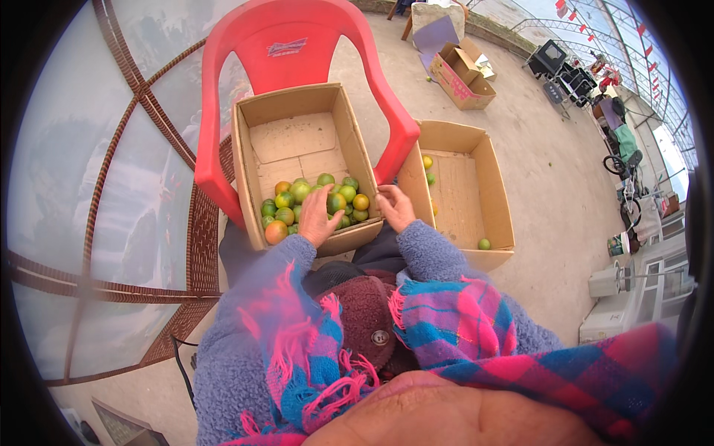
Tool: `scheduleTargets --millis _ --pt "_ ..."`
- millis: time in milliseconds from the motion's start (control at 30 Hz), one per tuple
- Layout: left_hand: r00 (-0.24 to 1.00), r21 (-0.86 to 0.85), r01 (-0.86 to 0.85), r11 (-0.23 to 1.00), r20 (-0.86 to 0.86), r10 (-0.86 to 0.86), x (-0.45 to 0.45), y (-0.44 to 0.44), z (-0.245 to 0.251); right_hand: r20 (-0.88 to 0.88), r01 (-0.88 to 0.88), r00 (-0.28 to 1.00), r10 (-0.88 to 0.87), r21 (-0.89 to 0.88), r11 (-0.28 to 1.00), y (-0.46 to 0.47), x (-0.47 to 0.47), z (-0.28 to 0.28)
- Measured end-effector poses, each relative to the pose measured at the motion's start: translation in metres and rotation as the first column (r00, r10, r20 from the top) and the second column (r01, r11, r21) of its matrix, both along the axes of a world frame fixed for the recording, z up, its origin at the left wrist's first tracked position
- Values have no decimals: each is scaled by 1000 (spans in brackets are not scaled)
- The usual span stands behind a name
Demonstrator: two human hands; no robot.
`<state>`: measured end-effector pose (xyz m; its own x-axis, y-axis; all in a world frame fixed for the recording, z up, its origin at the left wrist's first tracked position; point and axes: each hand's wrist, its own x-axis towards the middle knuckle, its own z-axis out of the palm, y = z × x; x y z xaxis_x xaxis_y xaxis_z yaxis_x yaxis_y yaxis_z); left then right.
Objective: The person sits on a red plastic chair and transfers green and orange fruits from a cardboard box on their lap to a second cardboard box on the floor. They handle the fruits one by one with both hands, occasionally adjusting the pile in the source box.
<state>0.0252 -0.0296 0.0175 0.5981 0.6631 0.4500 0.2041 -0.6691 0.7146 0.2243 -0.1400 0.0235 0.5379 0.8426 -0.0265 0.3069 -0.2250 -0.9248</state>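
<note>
A cardboard box rests on the seat of a red plastic armchair, with green and orange citrus fruits gathered in its near half. My left hand reaches over the near wall among the fruits, thumb and fingers apart around or beside a green-orange fruit; whether it grips that fruit is unclear. At the box's near right corner is my right hand, its bent fingers touching or close to the rim; its palm side is hidden. A second cardboard box, lower on the right, holds several scattered fruits.
A woven-edged partition with glossy panels stands close on the left. Farther off on the concrete floor is a pink-printed carton holding other cardboard. Folding chairs, a bicycle and white cabinets line the right side.
</note>
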Motion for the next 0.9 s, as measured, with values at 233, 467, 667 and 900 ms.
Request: scheduleTargets --millis 233,467,667,900 --pt "960 -113 258 960 141 -241 4 -19 19 -415 -219 884 214 36 975 4 -39 10" --pt "798 255 15 967 -585 142 -21 17 -26 -93 381 924 -371 176 907 -22 59 30" --pt "672 300 68 952 -719 178 -22 24 -42 368 609 760 -535 -116 785 -56 129 -19" --pt "543 130 179 975 -840 12 -29 28 -25 391 523 815 -428 -177 834 -60 144 -53"
